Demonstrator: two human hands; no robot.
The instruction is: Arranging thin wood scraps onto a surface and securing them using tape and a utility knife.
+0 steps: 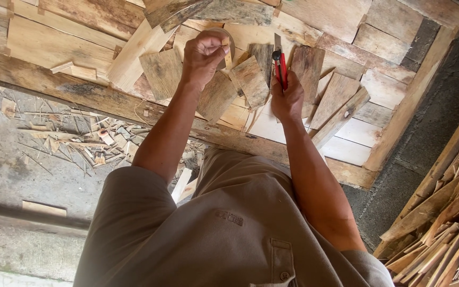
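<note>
- Khaki shorts (229,228) and the person's knees fill the near edge of the view, with both bare forearms reaching away from them toward a wooden pallet (399,122).
- Held out over the pallet, a small pale wood sliver (227,52) sits pinched in the left hand (203,53), whose fingers curl tightly around it; a roll of tape (224,34) appears to lie just behind that fist, though it is mostly hidden.
- Just beside it, the right hand (287,98) is closed around a red utility knife (280,66), blade end pointing up and away from the body.
- Both wrists are raised, elbows bent and near the knees, the two hands close but not touching.
- Loose weathered wood offcuts (251,79) lie fanned on the pallet under the hands.
- Risk, as a judgement: the blade works near the left fingertips, so a slip off such a thin piece could nick them, or the sliver could snap or drop among the scraps.
- Farther out, wood shavings (81,138) litter the concrete floor at left, and stacked wood strips (447,223) lean at right.
</note>
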